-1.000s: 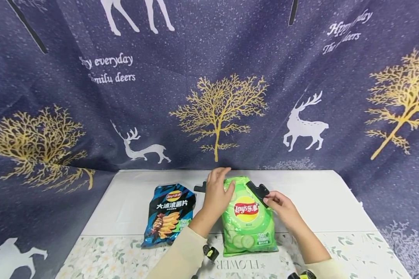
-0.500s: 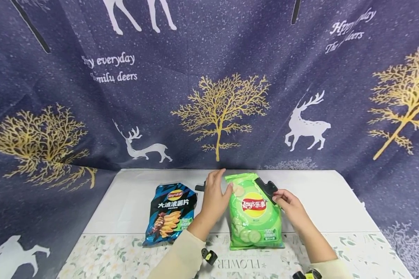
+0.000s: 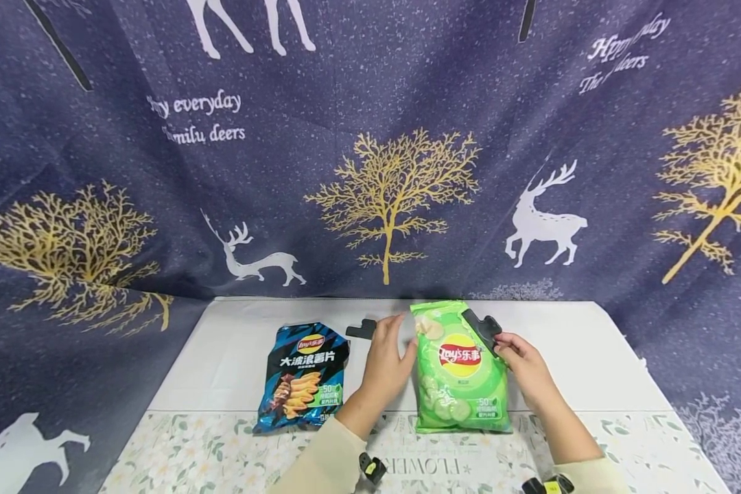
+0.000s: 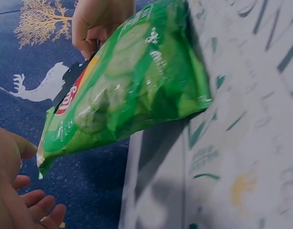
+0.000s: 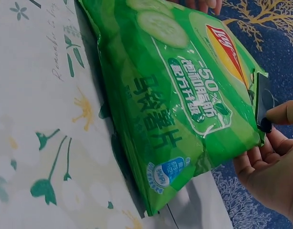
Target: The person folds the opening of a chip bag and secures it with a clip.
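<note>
A green bag of chips (image 3: 451,398) stands nearly upright at the middle of the table, its bottom on the flowered cloth. A black bag clip (image 3: 481,331) sits slanted across its top right corner. My right hand (image 3: 527,370) pinches the lower end of this clip between thumb and fingers, as the right wrist view also shows. My left hand (image 3: 385,358) is beside the bag's upper left side, fingers spread and loosely bent, holding nothing. In the left wrist view its thumb is close to the bag's top corner; whether they touch, I cannot tell.
A blue and black bag of chips (image 3: 302,384) lies to the left, its top right corner cut slantwise. Another black clip (image 3: 361,331) lies on the white table (image 3: 222,357) just behind my left hand. A dark blue curtain (image 3: 370,89) hangs at the back.
The green bag has shifted right and slightly back, with my right hand and the clip moving along. My left hand has moved a little right, uncovering more of the other clip.
</note>
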The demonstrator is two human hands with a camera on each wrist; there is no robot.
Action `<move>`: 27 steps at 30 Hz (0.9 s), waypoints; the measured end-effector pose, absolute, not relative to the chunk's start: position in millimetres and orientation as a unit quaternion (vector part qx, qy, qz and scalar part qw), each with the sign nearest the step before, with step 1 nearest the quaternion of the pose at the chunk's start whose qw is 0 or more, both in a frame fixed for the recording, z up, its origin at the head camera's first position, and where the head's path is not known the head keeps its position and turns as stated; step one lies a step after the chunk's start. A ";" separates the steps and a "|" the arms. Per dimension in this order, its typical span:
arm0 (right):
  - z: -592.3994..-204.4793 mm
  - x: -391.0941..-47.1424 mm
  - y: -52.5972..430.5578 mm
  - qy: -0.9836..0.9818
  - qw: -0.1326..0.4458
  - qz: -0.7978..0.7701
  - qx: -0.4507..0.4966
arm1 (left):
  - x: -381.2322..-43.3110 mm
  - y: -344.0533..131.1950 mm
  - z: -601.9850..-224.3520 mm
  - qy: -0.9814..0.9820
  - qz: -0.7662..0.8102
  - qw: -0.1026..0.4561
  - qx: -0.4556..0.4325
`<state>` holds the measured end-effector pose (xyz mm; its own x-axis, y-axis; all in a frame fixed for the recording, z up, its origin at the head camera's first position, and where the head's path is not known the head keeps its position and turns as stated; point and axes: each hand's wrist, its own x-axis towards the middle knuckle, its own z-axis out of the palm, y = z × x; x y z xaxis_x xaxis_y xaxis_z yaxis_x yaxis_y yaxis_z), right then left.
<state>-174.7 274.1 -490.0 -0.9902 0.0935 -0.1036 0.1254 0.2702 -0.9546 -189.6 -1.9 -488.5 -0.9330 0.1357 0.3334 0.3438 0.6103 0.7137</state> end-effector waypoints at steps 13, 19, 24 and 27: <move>-495.5 -176.7 280.8 0.789 0.006 -0.608 0.088 | -174.5 6.9 -507.0 -0.888 -0.430 0.048 -0.151; -501.2 -179.2 283.4 0.776 -0.010 -0.625 0.087 | -168.6 10.2 -512.9 -0.887 -0.431 0.034 -0.163; -504.1 -180.3 286.3 0.775 -0.016 -0.624 0.099 | -164.3 14.1 -517.3 -0.887 -0.430 0.019 -0.169; -505.6 -181.5 288.7 0.775 -0.013 -0.623 0.106 | -161.4 16.3 -518.0 -0.888 -0.427 0.009 -0.169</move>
<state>-181.5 288.7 -505.6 -0.9772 0.1802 -0.1121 0.1484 0.2025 -0.9680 -161.4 16.3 -518.0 -0.9426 0.2931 0.1600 0.3081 0.5786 0.7552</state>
